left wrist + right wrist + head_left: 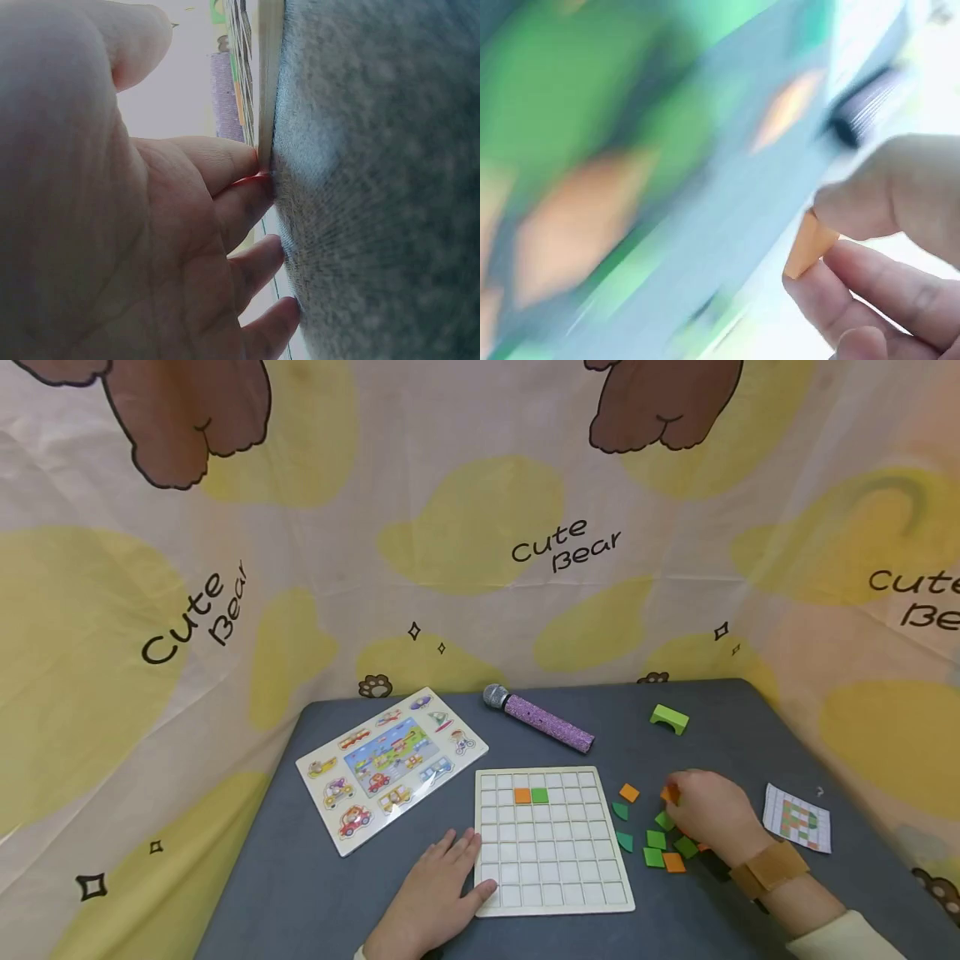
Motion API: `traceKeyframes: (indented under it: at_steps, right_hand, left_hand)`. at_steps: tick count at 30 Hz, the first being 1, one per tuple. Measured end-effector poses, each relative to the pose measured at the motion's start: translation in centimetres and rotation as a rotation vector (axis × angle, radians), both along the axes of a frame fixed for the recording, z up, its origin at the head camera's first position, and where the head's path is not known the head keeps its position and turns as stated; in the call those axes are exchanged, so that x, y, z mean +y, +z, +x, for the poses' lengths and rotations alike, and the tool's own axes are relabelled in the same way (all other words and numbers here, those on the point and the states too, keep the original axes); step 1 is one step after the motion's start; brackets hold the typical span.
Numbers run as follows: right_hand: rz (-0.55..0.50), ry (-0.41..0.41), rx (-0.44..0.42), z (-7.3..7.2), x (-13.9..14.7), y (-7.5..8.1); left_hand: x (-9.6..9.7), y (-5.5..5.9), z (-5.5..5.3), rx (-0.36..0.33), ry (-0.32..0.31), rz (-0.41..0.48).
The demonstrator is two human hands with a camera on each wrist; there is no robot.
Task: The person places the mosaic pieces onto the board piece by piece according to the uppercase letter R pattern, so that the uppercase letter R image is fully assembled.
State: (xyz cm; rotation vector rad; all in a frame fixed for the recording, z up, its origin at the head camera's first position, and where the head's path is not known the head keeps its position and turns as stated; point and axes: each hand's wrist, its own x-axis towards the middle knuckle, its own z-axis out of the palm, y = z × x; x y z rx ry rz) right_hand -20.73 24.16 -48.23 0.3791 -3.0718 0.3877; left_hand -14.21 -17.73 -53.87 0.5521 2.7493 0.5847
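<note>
My left hand (442,893) rests at the left edge of a white grid board (555,853), its fingers spread and straight. In the left wrist view, the fingertips (268,255) touch the grey tabletop beside the board's edge. On the board, an orange square tile (522,796) and a green square tile (539,795) lie side by side near the top. My right hand (712,814) pinches an orange tile (810,244) between thumb and fingers, above a loose group of green tiles (656,840) and orange tiles (674,862) right of the board.
A picture puzzle board (397,768) lies at the back left. Behind the grid board is a purple glitter microphone (547,722). A green arch block (669,718) stands at the back right, and a printed pattern card (797,818) lies near the right edge.
</note>
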Motion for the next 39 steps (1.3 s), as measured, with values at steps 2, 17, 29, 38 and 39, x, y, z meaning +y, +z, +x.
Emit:
traceKeyframes:
  at_steps: [2,17,29,38,39]
  right_hand:
    - [-0.009,0.051,0.03,-0.6,-2.8,0.3]
    - [0.05,0.3,0.02,-4.0,-11.8,-2.0]
    - [0.029,0.319,-0.003,-3.2,-11.7,-2.0]
    - [-0.004,0.178,0.026,-0.4,-5.3,-1.0]
    - [-0.008,0.166,0.029,-0.1,-4.4,-1.0]
  left_hand:
    - [-0.1,0.0,0.0,0.001,0.004,-0.001]
    - [0.8,-0.1,-0.1,0.037,-0.025,-0.021]
    - [-0.3,-0.2,0.2,0.009,0.002,-0.008]
    - [-0.2,-0.3,-0.1,0.016,-0.012,0.003]
    - [-0.2,-0.3,-0.2,0.016,-0.014,0.003]
